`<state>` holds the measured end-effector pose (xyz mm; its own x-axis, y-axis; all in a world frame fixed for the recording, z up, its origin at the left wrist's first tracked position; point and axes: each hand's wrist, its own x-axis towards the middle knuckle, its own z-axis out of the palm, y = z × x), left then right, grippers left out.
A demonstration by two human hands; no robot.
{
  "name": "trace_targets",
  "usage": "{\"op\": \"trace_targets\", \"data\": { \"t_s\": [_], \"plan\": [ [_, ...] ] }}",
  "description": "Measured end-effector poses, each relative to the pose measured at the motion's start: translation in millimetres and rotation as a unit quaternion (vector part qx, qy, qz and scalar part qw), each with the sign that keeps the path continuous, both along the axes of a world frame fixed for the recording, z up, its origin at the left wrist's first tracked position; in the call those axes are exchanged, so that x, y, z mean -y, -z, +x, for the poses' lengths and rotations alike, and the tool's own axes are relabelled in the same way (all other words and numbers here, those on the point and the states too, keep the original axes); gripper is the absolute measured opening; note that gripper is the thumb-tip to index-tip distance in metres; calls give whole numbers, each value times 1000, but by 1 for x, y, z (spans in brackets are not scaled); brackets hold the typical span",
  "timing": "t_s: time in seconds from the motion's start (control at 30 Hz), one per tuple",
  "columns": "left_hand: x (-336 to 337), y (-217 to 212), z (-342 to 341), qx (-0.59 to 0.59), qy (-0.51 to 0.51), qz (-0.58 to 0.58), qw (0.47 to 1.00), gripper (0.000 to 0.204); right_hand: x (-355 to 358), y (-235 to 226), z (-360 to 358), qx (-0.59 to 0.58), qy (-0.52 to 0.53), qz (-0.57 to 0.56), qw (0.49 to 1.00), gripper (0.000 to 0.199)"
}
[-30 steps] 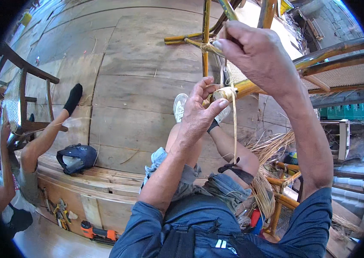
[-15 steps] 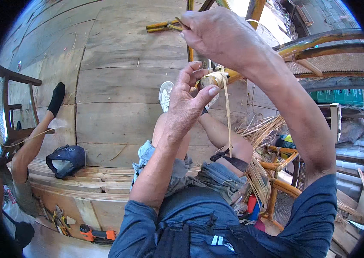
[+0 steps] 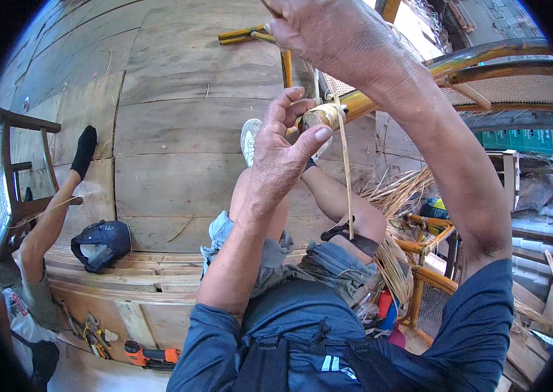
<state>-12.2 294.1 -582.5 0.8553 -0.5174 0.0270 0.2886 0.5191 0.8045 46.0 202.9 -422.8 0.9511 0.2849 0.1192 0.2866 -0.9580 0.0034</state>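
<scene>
my right hand (image 3: 335, 36) is cut off by the top edge, so its fingertips and grip on the cane strip (image 3: 344, 170) cannot be told. my left hand (image 3: 283, 153) hides part of the wrapped bamboo rail (image 3: 329, 114). the tools (image 3: 97, 333) below the bench are too small to identify.

A cane strip (image 3: 344, 163) is pinched up top by the right hand (image 3: 329, 32), while the wrapped bamboo rail (image 3: 355, 104) is steadied by the left hand (image 3: 283, 157).
</scene>
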Motion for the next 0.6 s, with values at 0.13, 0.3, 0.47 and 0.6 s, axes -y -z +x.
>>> {"op": "trace_targets", "data": {
  "t_s": [0.13, 0.3, 0.47, 0.6],
  "plan": [
    [-2, -5, -2, -14, 11, -13, 1000, 66, 0, -15, -15, 107, -44, -65, 991, 18],
    [0, -16, -8, -12, -23, 1, 1000, 51, 43, -57, -98, 309, 161, 343, 872, 22],
    [4, -20, -8, 76, -63, 126, 987, 38, 125, 2, -299, 251, 460, 407, 748, 16],
    [3, -11, -3, 210, -73, 187, 957, 40, 115, 145, -464, 129, 708, 448, 531, 15]
  ]
}}
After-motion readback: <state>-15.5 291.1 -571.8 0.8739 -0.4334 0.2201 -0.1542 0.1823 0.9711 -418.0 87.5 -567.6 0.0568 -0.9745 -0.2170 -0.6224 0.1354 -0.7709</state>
